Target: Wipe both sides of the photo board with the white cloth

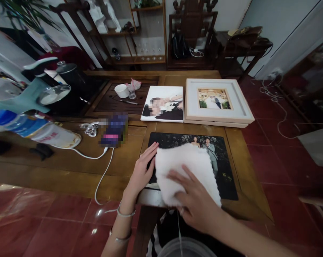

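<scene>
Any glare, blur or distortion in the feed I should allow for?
Head view: bright glare spots on the floor tiles; right hand soft, perhaps motion-blurred, on the white cloth; pixelation covers the plugged-in device; the bottle at the left edge looks stretched.

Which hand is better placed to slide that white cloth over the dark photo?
Probably the right hand: it rests on the white cloth, over the dark photo. The left hand is at the photo's left edge, seemingly better for steadying.

A white cloth (188,160) hides part of a dark photo print (228,185) (the phone (113,132) is blurred); a tub (196,246) is cropped below.
</scene>
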`<state>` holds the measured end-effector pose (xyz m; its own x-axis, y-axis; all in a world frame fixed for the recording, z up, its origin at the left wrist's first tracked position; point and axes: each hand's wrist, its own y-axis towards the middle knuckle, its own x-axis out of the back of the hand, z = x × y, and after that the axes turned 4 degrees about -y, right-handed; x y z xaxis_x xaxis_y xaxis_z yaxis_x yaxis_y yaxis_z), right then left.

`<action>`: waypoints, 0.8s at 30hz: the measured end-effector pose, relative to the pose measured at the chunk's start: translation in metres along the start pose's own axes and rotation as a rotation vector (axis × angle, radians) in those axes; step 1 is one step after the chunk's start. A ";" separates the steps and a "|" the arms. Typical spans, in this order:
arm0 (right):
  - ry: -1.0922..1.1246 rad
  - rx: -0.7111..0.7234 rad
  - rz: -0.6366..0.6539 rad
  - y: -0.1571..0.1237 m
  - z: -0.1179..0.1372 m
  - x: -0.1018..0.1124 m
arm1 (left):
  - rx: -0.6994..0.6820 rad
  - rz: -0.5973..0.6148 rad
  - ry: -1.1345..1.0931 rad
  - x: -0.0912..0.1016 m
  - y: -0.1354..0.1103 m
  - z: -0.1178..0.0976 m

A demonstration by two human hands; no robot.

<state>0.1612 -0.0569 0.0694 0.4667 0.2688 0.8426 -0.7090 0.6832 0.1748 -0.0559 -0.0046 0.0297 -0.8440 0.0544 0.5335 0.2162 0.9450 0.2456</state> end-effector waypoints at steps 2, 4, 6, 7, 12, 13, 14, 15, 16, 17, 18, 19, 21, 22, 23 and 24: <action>0.045 0.013 0.030 -0.020 0.007 0.002 | -0.003 -0.002 0.004 0.000 0.000 0.000; 0.056 0.002 0.017 -0.031 0.001 0.009 | 0.001 -0.006 0.008 -0.001 -0.001 0.001; 0.010 -0.049 -0.059 -0.036 -0.017 0.020 | 0.008 -0.010 0.008 -0.002 -0.001 0.002; -0.032 -0.090 -0.114 -0.036 -0.029 0.026 | 0.011 -0.011 0.006 -0.002 -0.001 0.003; -0.192 -0.291 -0.263 -0.018 -0.083 0.050 | 0.007 -0.023 -0.002 -0.001 -0.002 -0.002; -0.197 -0.308 -0.263 -0.010 -0.087 0.051 | 0.007 -0.035 -0.008 0.000 -0.002 -0.004; -0.197 -0.315 -0.265 -0.001 -0.088 0.051 | 0.006 -0.049 -0.023 0.001 -0.003 -0.006; -0.195 -0.314 -0.262 0.009 -0.086 0.048 | 0.002 -0.064 -0.045 0.002 -0.004 -0.008; -0.186 -0.296 -0.253 0.018 -0.081 0.043 | -0.001 -0.079 -0.072 0.002 -0.005 -0.010; -0.169 -0.260 -0.235 0.026 -0.073 0.037 | -0.004 -0.096 -0.105 0.003 -0.006 -0.010; -0.140 -0.208 -0.204 0.033 -0.063 0.031 | -0.004 -0.115 -0.145 0.003 -0.008 -0.010; -0.100 -0.139 -0.161 0.038 -0.053 0.024 | 0.002 -0.134 -0.187 0.003 -0.009 -0.009; -0.001 0.009 -0.041 0.042 -0.030 0.012 | 0.026 -0.175 -0.265 0.001 -0.010 -0.006; 0.049 0.074 0.020 0.040 -0.019 0.008 | 0.036 -0.190 -0.292 0.001 -0.011 -0.005; 0.092 0.119 0.073 0.036 -0.010 0.006 | 0.043 -0.197 -0.308 0.000 -0.011 -0.003; 0.129 0.144 0.114 0.029 -0.003 0.006 | 0.047 -0.194 -0.310 0.000 -0.011 -0.002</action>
<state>0.1446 -0.0332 0.0782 0.4364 0.4300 0.7904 -0.8251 0.5416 0.1609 -0.0570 -0.0160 0.0283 -0.9774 -0.0384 0.2081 0.0212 0.9607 0.2768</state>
